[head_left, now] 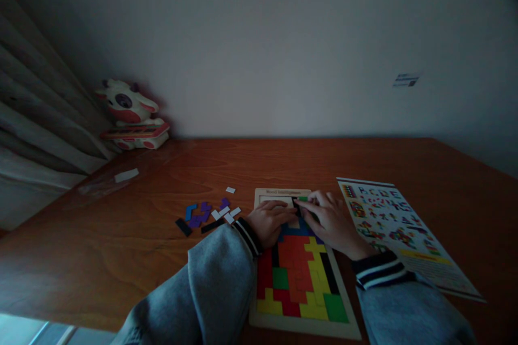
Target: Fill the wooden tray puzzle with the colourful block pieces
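Note:
A wooden puzzle board (307, 329) with a pale frame lies on the table, its lower part filled with red, yellow, green, blue and black flat pieces. Over its upper part rests my left hand (272, 222), fingers stretched out flat with the tips near a black puzzle piece (298, 210). My right hand (327, 222) reaches in from the other side; its index finger and thumb are at that black piece, which they partly hide. Left of the board lie loose pieces: purple (198, 220), blue (190, 211), white (220, 213) and black (183, 227).
A printed pattern sheet (404, 226) lies right of the board. At the table's far left corner stands a cow-shaped toy keyboard (135, 132), beside a curtain (36, 113). A white label (127, 175) sits on the wooden table (141, 259). The wall (275, 64) closes off the back.

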Available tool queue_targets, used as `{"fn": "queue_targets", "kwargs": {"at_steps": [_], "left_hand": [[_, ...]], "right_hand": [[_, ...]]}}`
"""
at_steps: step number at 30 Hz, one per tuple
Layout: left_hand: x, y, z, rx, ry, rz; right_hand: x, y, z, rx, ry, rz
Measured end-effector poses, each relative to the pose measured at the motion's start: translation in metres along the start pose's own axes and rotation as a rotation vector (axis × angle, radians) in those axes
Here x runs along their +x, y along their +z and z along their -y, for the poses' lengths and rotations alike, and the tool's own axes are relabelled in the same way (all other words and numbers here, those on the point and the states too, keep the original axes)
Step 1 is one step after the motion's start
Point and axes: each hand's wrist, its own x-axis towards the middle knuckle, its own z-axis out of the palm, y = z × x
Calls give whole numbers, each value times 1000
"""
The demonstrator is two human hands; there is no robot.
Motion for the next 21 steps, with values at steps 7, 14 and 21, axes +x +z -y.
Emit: {"fn": "queue_targets", "kwargs": {"at_steps": [7,14,21], "left_hand": [[1,2,0,40,3,31],[1,7,2,32,8,-20],[0,7,3,27,28,-161]], "right_hand": [[0,-1,-1,44,15,-44],[0,5,-2,86,24,-54],[0,9,-2,99,56,-72]]}}
